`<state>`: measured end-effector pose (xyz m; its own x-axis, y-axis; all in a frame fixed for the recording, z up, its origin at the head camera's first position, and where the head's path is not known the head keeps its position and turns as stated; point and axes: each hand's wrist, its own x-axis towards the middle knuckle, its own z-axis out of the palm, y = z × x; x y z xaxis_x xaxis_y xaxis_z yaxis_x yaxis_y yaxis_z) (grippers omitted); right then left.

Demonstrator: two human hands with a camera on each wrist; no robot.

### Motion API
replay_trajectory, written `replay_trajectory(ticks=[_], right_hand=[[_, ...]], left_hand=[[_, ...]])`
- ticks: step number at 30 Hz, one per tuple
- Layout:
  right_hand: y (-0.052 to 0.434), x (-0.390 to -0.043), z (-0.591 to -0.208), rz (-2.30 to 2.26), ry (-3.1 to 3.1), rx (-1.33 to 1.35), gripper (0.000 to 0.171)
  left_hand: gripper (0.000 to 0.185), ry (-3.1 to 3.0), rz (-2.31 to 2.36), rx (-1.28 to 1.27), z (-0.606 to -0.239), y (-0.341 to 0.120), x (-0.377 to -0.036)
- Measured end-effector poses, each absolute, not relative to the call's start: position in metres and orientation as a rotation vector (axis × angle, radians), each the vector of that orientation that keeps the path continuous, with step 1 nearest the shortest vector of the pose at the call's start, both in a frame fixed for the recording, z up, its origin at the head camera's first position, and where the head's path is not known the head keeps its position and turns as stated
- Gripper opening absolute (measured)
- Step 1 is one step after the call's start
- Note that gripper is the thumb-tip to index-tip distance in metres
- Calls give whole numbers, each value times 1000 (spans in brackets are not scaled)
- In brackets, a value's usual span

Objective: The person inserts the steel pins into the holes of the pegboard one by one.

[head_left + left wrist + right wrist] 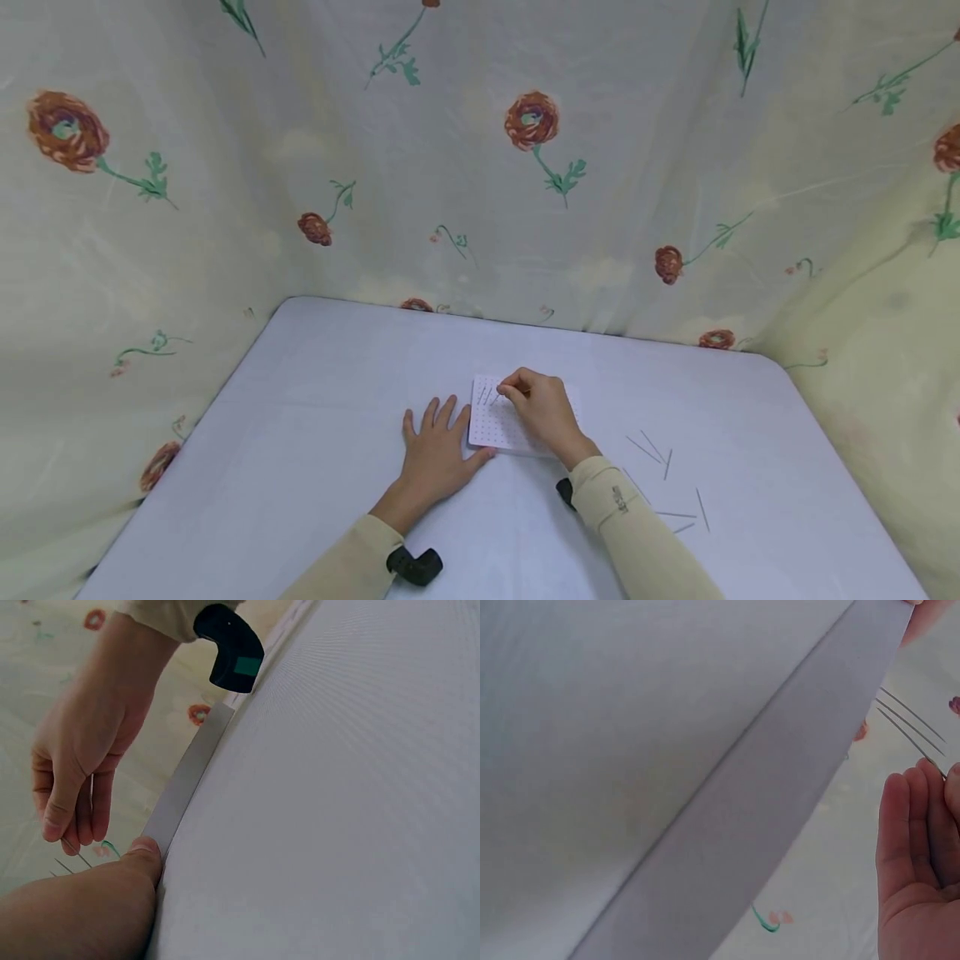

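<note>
A white board with rows of small holes (495, 430) lies on the table; its pale side edge (780, 802) fills much of the right wrist view. Two thin metal pins (911, 720) stand up from its far left corner. Beside them my right hand (546, 410) pinches a third thin pin (907, 732) between thumb and fingertips, its lower end at the board. Whether that end sits in a hole I cannot tell. My left hand (437, 457) lies with fingers spread at the board's left side, its thumb (144, 853) against the near edge.
Several loose pins (701, 510) lie scattered on the white table (330, 375) to the right of the board, some near the right sleeve (637, 525). A flowered curtain (450, 150) hangs behind and along the sides. Dark wrist cameras (417, 567) are strapped on.
</note>
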<state>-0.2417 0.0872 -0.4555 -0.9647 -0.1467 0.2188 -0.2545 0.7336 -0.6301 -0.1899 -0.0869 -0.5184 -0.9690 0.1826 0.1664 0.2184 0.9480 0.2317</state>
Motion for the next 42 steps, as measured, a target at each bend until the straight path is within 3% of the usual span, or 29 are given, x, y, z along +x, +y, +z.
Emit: replay_trajectory(ticks=[42], right_hand=[[83,-247,-460,1036,-2888,349,8]], left_hand=[[83,-2954,-386,-309,-518,-86,-189]])
